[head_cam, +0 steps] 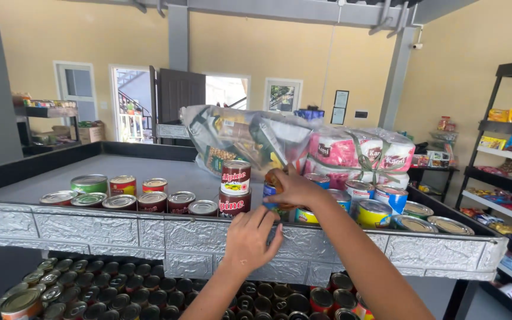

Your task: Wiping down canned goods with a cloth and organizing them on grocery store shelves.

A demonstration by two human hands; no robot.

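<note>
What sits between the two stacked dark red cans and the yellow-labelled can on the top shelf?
In the head view, the right hand gripping a blue-labelled can fills that gap between the stacked dark red cans and the yellow-labelled can.

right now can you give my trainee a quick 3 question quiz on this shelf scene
1. True or false: the right hand holds a can above the blue cans.
2. What does the left hand touch? A) the silver shelf edge B) the tissue packs C) a bag
3. How many dark red cans are stacked beside the right hand?

Key: 1 true; 2 A; 3 two
</note>
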